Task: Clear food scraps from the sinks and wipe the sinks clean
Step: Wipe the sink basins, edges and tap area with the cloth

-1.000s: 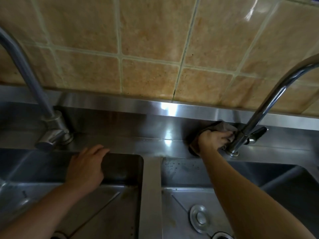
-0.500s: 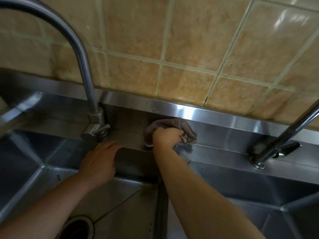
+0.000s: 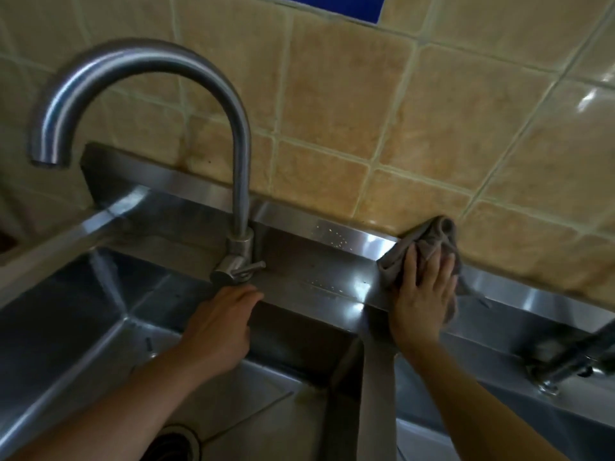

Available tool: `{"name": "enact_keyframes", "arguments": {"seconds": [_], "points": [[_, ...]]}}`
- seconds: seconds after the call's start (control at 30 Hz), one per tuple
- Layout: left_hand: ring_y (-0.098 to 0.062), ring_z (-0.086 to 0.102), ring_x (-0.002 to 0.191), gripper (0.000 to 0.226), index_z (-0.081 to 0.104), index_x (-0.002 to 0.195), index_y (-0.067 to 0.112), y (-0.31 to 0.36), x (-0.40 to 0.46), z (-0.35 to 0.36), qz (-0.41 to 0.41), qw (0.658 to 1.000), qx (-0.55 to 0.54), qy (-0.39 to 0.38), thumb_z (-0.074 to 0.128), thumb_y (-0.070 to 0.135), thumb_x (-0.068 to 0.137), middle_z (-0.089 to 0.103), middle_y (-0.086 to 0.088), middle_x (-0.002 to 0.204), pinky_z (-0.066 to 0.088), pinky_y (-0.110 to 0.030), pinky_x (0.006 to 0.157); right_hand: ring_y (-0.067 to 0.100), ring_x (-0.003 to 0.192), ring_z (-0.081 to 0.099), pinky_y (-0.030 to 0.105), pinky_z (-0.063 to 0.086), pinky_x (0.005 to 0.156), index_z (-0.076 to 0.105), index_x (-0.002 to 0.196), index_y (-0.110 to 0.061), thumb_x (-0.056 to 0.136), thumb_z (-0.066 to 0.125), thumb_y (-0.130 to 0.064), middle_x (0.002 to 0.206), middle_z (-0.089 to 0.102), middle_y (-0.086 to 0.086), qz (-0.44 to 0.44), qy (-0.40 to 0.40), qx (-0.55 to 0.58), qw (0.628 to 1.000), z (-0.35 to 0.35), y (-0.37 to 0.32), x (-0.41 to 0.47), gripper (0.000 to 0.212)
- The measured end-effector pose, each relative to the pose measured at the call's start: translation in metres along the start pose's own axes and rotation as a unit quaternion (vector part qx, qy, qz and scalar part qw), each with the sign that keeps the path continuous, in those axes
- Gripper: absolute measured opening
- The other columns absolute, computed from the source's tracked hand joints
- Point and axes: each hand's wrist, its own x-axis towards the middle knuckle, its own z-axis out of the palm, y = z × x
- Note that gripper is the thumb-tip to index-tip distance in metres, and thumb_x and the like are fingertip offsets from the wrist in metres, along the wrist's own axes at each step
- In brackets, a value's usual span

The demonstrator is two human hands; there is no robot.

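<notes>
Two steel basins showed, split by one divider [image 3: 377, 394]. Two faucets stood behind them: the left faucet [image 3: 238, 207] whole, the right faucet [image 3: 562, 364] blurred. The left basin [image 3: 83, 314] held only its dark drain [image 3: 176, 445]; the right basin [image 3: 519, 410] was mostly hidden. The left hand [image 3: 221, 322] lay flat, fingers relaxed, over that basin's back rim. The right hand [image 3: 422, 301], fingers straight, pressed one grey cloth [image 3: 432, 239] against the steel backsplash [image 3: 332, 237] below the tiled wall [image 3: 366, 111].

Kitchen, double steel sink [image 3: 100, 327], gooseneck tap [image 3: 239, 181], tan tiled wall [image 3: 332, 94]
</notes>
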Motion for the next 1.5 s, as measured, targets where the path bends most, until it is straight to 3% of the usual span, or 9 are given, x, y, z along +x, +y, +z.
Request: {"name": "enact_keyframes", "arguments": {"seconds": [0.3, 0.5, 0.63, 0.7, 0.9, 1.03, 1.23, 1.37, 1.5], "points": [[-0.008, 0.034, 0.131, 0.058, 0.032, 0.142, 0.032, -0.033, -0.012, -0.007, -0.017, 0.999, -0.016, 0.029, 0.055, 0.021, 0.091, 0.035, 0.011, 0.145, 0.029, -0.024, 0.106, 0.028, 0.130, -0.040, 0.042, -0.032, 0.103, 0.002, 0.151, -0.033, 0.096, 0.042, -0.032, 0.148, -0.030, -0.003, -0.332, -0.116, -0.069, 0.934, 0.032, -0.142, 0.057, 0.068], [-0.008, 0.036, 0.130, 0.055, 0.036, 0.141, 0.031, -0.031, -0.014, -0.007, -0.023, 0.999, -0.034, 0.025, 0.054, 0.019, 0.090, 0.038, 0.008, 0.143, 0.031, -0.026, 0.106, 0.030, 0.144, 0.007, 0.048, 0.000, 0.119, 0.045, 0.140, -0.021, 0.073, 0.069, -0.030, 0.154, 0.018, 0.006, -0.338, -0.078, -0.104, 0.932, 0.011, -0.051, 0.029, 0.072], [-0.009, 0.034, 0.130, 0.055, 0.037, 0.140, 0.030, -0.028, -0.010, -0.005, -0.020, 0.999, -0.038, 0.032, 0.056, 0.018, 0.089, 0.038, 0.009, 0.143, 0.030, -0.029, 0.108, 0.032, 0.141, 0.017, 0.051, 0.008, 0.113, 0.051, 0.134, -0.014, 0.061, 0.081, -0.027, 0.148, 0.036, 0.010, -0.364, -0.095, -0.158, 0.913, 0.006, -0.012, 0.011, 0.081], [-0.009, 0.036, 0.129, 0.055, 0.039, 0.139, 0.029, -0.026, -0.008, -0.003, -0.014, 0.998, -0.044, 0.035, 0.057, 0.017, 0.088, 0.041, 0.009, 0.141, 0.032, -0.030, 0.107, 0.034, 0.143, 0.016, 0.050, 0.001, 0.115, 0.045, 0.139, -0.016, 0.062, 0.080, -0.027, 0.151, 0.027, 0.007, -0.391, -0.097, -0.160, 0.901, 0.010, -0.040, 0.021, 0.085], [-0.011, 0.031, 0.133, 0.060, 0.033, 0.144, 0.023, -0.032, -0.007, 0.007, -0.013, 0.999, -0.042, 0.015, 0.056, 0.014, 0.089, 0.037, 0.005, 0.146, 0.031, -0.030, 0.108, 0.026, 0.129, -0.042, 0.047, -0.034, 0.101, 0.002, 0.151, -0.023, 0.097, 0.032, -0.035, 0.152, -0.024, -0.001, -0.488, -0.134, -0.205, 0.838, 0.040, -0.138, 0.044, 0.063], [-0.013, 0.036, 0.129, 0.059, 0.036, 0.141, 0.021, -0.018, 0.002, 0.016, -0.006, 0.998, -0.049, 0.027, 0.058, 0.011, 0.087, 0.038, 0.002, 0.143, 0.035, -0.028, 0.102, 0.025, 0.141, -0.027, 0.044, -0.027, 0.107, 0.004, 0.151, -0.026, 0.097, 0.036, -0.028, 0.158, -0.018, -0.001, -0.541, -0.203, -0.225, 0.785, 0.043, -0.108, 0.040, 0.062], [-0.021, 0.047, 0.120, 0.055, 0.044, 0.131, 0.020, -0.003, 0.019, 0.026, -0.050, 0.998, -0.028, 0.001, 0.060, 0.004, 0.081, 0.049, -0.002, 0.132, 0.039, -0.032, 0.098, 0.022, 0.134, -0.030, 0.042, -0.034, 0.104, 0.010, 0.151, -0.025, 0.092, 0.042, -0.021, 0.151, -0.021, -0.003, -0.498, -0.230, -0.243, 0.801, 0.023, -0.025, 0.025, 0.067], [-0.026, 0.056, 0.106, 0.045, 0.049, 0.117, 0.021, -0.008, 0.021, 0.022, -0.069, 0.996, -0.047, -0.014, 0.058, 0.001, 0.078, 0.057, -0.004, 0.117, 0.049, -0.040, 0.089, 0.023, 0.125, -0.045, 0.044, -0.037, 0.096, -0.004, 0.150, -0.026, 0.099, 0.034, -0.026, 0.149, -0.032, -0.004, -0.529, -0.242, -0.243, 0.776, 0.032, -0.056, 0.033, 0.064], [-0.028, 0.058, 0.105, 0.047, 0.048, 0.120, 0.022, -0.011, 0.024, 0.019, -0.059, 0.997, -0.037, -0.014, 0.056, 0.001, 0.078, 0.059, -0.006, 0.115, 0.049, -0.040, 0.088, 0.022, 0.143, -0.024, 0.045, -0.024, 0.108, 0.009, 0.151, -0.028, 0.100, 0.030, -0.025, 0.160, -0.012, -0.004, -0.528, -0.221, -0.200, 0.795, 0.044, -0.115, 0.040, 0.055]]}}
